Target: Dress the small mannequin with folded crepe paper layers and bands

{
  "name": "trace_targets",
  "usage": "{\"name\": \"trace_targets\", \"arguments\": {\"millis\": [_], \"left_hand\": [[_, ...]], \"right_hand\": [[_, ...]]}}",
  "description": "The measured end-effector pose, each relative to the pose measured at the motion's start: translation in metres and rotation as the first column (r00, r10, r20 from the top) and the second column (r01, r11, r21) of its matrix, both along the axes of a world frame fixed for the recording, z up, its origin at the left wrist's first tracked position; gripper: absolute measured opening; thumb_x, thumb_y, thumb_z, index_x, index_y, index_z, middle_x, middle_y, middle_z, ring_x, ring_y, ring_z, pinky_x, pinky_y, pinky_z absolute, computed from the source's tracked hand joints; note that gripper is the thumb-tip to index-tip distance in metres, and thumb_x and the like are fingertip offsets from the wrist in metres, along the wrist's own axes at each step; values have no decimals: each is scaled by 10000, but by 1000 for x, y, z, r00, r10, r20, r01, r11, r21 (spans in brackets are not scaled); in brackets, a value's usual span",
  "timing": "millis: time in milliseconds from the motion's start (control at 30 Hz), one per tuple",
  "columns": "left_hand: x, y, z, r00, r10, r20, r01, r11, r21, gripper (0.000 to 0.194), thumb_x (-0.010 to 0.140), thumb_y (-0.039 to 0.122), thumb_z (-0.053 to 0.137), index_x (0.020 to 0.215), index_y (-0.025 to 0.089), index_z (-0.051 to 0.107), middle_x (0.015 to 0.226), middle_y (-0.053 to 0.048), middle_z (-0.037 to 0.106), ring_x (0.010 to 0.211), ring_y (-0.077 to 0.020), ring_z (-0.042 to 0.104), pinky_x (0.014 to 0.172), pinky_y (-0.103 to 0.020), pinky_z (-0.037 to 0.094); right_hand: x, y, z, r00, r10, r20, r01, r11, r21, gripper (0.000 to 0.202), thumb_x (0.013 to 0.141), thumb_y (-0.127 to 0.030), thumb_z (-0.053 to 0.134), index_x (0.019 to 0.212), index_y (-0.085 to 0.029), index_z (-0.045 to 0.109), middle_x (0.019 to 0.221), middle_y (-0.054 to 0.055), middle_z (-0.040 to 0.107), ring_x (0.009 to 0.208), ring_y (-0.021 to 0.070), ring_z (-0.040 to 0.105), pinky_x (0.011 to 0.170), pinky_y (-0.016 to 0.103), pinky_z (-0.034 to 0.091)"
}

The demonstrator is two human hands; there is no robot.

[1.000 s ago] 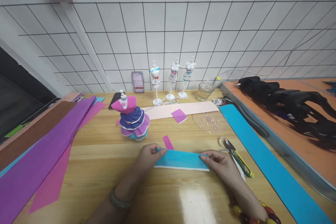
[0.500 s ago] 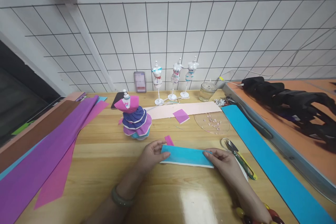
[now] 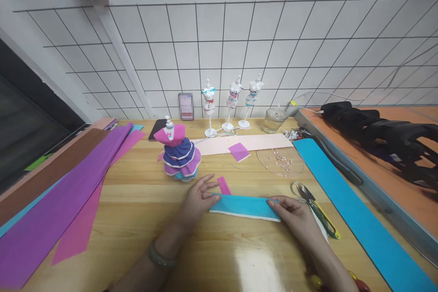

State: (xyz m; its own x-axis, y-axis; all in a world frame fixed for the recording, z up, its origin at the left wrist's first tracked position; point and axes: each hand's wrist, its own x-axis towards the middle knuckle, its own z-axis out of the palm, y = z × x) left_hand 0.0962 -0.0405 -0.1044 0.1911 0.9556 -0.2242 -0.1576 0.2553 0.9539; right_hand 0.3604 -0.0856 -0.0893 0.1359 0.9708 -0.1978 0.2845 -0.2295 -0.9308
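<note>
Between my hands, low over the wooden table, is a blue crepe-paper strip [image 3: 244, 206] with a white lower edge. My left hand [image 3: 201, 196] pinches its upper left corner between thumb and a finger, the other fingers spread. At the strip's right end, my right hand [image 3: 296, 214] grips it with thumb and fingers. A small pink paper piece [image 3: 224, 185] lies just behind the strip. Beyond my left hand stands a mini dress form [image 3: 179, 153] in a ruffled pink, navy, purple and blue paper dress. Scissors [image 3: 320, 212] with green and yellow handles lie beside my right hand.
Three white mini mannequins [image 3: 234, 100], a phone [image 3: 186, 106] and a glass of liquid [image 3: 274, 120] stand at the back. A purple square [image 3: 239, 151] and a clear plate [image 3: 297, 166] of gems lie mid-table. Paper strips [image 3: 75, 196] cover the left; a long blue strip [image 3: 356, 210] lies right.
The camera view has shifted slightly. My left thumb and fingers have moved up to the blue strip's top left corner, and the strip's upper edge sits a little lower. The right hand keeps its hold.
</note>
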Motion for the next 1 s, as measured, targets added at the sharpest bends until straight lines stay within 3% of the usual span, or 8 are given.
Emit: {"name": "trace_targets", "arguments": {"millis": [133,400,567,767,1000], "left_hand": [[0,0,1,999,2,-54,-5,998,-56,758,503,301,853,1176,104,566,1068,-183,687,842,-212,670,702,-280,490],[-1,3,-3,998,-45,-43,40,993,-108,763,457,312,874,1143,127,597,941,-127,729,788,-214,674,704,-315,503],[-1,3,-4,996,-93,14,94,984,-153,797,451,336,878,1154,113,576,904,-103,725,730,-186,674,696,-308,502],[-1,3,-6,993,-96,-72,88,990,-108,675,493,387,852,1053,92,617,635,6,655,554,-113,596,554,-225,422],[-2,3,-8,992,-83,-99,78,995,-61,589,524,419,825,1003,117,660,616,15,629,516,-105,553,517,-223,388]], "right_hand": [[0,0,2,999,2,33,-3,1000,29,346,677,-533,655,704,-194,719,679,36,689,644,206,600,583,279,470],[4,-2,-4,998,35,55,-38,997,61,316,712,-512,644,740,-208,725,751,41,706,730,225,621,643,284,493],[5,-1,-5,998,34,58,-38,997,71,312,717,-503,645,754,-205,730,764,45,712,740,232,630,651,293,501],[4,-1,-5,999,32,31,-34,998,54,323,719,-507,643,780,-206,745,785,44,727,752,244,647,663,305,514],[4,-2,-2,998,62,21,-63,997,42,363,764,-540,599,793,-208,743,756,26,711,719,221,624,640,280,488]]}}
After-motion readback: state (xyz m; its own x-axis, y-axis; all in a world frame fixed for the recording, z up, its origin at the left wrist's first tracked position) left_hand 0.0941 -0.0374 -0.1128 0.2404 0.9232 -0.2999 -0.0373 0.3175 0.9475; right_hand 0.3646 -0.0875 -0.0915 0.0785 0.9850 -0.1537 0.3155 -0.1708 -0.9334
